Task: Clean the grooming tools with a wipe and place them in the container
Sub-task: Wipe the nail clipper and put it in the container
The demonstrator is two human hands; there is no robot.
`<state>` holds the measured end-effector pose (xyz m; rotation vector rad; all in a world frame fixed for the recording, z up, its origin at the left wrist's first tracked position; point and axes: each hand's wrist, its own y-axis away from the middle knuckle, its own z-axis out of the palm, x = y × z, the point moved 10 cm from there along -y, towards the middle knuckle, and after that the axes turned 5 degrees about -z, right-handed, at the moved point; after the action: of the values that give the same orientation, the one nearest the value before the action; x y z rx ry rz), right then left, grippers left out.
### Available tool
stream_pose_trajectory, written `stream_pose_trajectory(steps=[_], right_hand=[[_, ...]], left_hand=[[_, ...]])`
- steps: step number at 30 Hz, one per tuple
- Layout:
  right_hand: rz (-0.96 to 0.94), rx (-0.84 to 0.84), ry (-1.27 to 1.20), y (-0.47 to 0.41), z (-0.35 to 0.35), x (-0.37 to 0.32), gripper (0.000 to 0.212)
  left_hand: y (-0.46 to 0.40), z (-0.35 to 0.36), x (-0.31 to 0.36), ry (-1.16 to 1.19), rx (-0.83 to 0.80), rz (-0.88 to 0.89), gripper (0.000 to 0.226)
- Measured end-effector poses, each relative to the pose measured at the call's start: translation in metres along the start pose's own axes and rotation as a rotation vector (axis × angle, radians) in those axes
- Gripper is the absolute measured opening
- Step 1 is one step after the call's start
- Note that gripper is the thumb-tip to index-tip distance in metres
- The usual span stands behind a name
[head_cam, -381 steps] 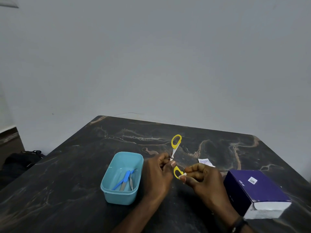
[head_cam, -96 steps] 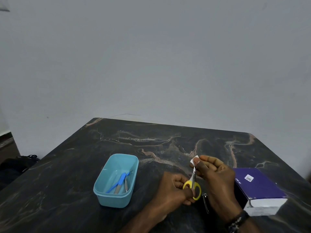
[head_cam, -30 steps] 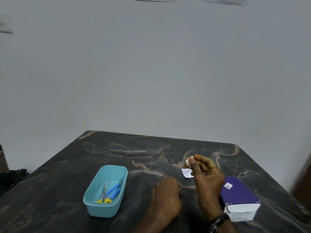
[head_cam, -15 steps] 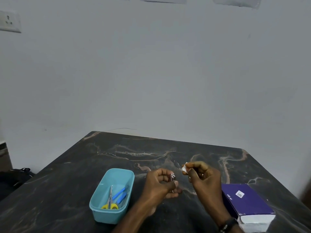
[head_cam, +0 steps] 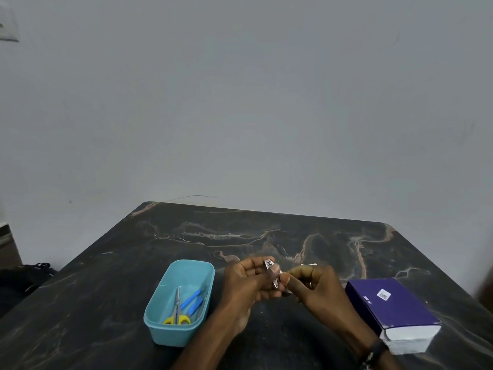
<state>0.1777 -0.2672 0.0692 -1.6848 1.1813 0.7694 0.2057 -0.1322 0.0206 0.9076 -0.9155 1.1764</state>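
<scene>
1. Dark marble table point(head_cam: 266, 236) with pale veins, set against a plain grey wall point(head_cam: 240, 102).
2. Two bare hands meet above the table's near middle.
3. Left hand point(head_cam: 248, 281) pinches a small metal nail clipper point(head_cam: 272, 273) between thumb and fingers, holding it off the table, one end tilted up.
4. Right hand point(head_cam: 314, 284) has its fingers curled, its thumb and fingertips pressed to the clipper's lower end. A bit of white wipe point(head_cam: 286, 289) shows under those fingers; most of it is hidden.
5. Dark band point(head_cam: 373, 352) circles the right wrist.
6. Teal container point(head_cam: 205, 273) stands just left of the left hand, open at the top.
7. Inside it lie scissors point(head_cam: 177, 313) with yellow handles and at least one blue-handled tool point(head_cam: 190, 300); how many blue tools there are is hard to tell.
8. Purple box point(head_cam: 392, 308) with a white end lies to the right of the right hand, a small white label on top.
9. Dark bag point(head_cam: 26, 273) sits beyond the table's left edge.
</scene>
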Motion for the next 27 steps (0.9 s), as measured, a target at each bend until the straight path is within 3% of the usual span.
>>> stream_pose_trajectory(steps=[5,11,17,21,27], right_hand=[[0.067,0.04,-0.095,-0.002,-0.008,0.013,0.016],[0.072,0.118,-0.08,-0.005,-0.022,0.019,0.021],[0.044,0.111,-0.048,-0.005,-0.02,0.017,0.023],[0.025,0.179,-0.042,-0.004,-0.025,0.017,0.018],[0.006,0.291,-0.145,-0.005,-0.033,0.014,0.011]], left_hand=[[0.003,0.009,-0.001,-0.057,-0.103,-0.002,0.044],[0.009,0.017,-0.009,-0.416,-0.217,-0.015,0.014],[0.014,0.028,-0.012,-0.475,-0.315,-0.002,0.015],[0.015,0.03,-0.007,-0.4,-0.296,0.047,0.015],[0.01,0.017,0.002,-0.276,-0.108,0.124,0.011]])
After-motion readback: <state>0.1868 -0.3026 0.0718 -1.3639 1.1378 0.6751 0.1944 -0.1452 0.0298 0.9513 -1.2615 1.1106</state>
